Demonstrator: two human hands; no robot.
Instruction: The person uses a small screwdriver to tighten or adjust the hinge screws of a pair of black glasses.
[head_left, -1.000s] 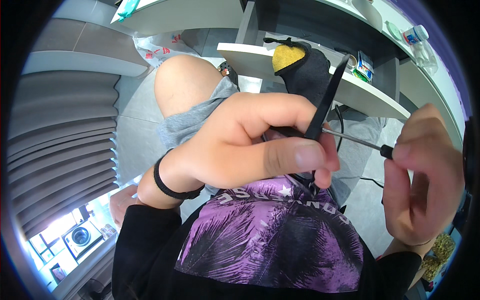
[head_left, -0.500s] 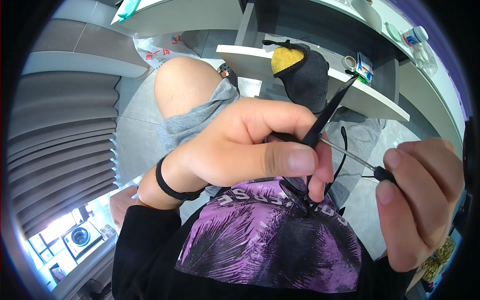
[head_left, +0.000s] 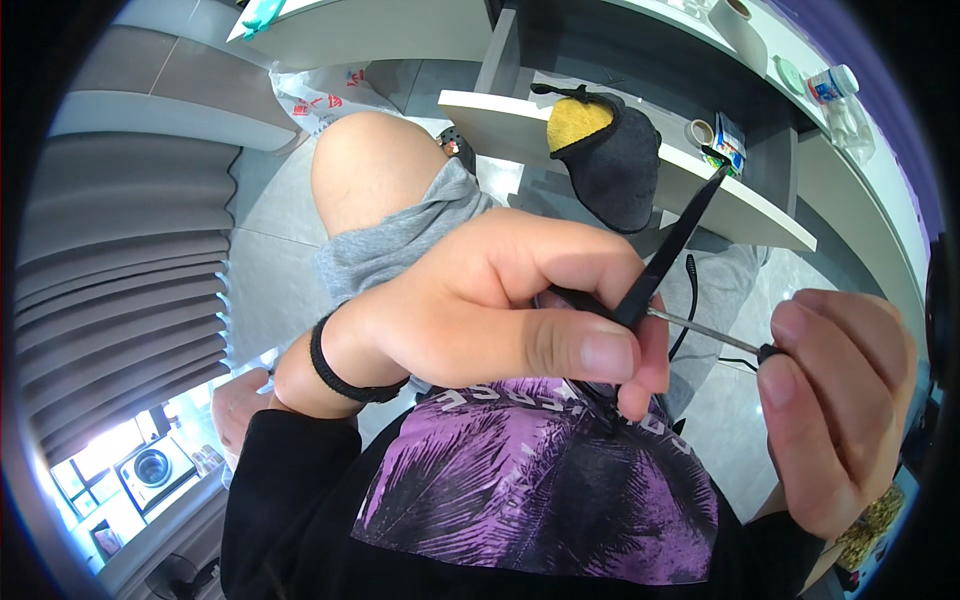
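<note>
Pinched between the thumb and fingers of my left hand (head_left: pixel 500 310) is a pair of black glasses (head_left: pixel 672 245). One temple arm points up and away toward the drawer; the lenses and most of the frame are hidden behind my fingers. My right hand (head_left: pixel 840 400) grips the short black handle of a small screwdriver (head_left: pixel 705 330) between thumb and fingertips. Its thin metal shaft points left and meets the glasses near the hinge by my left thumb. Whether the tip sits in a screw cannot be made out.
Beyond my hands a drawer (head_left: pixel 470 103) stands pulled out. A black pouch with yellow lining (head_left: pixel 612 160) hangs over its front edge. Inside lie a tape roll (head_left: pixel 699 132) and a small packet (head_left: pixel 730 140). A bottle (head_left: pixel 832 84) stands on the white top at far right.
The glasses and my left hand have shifted slightly right and down. My right hand has changed its hold a little, with less of the screwdriver's handle showing.
</note>
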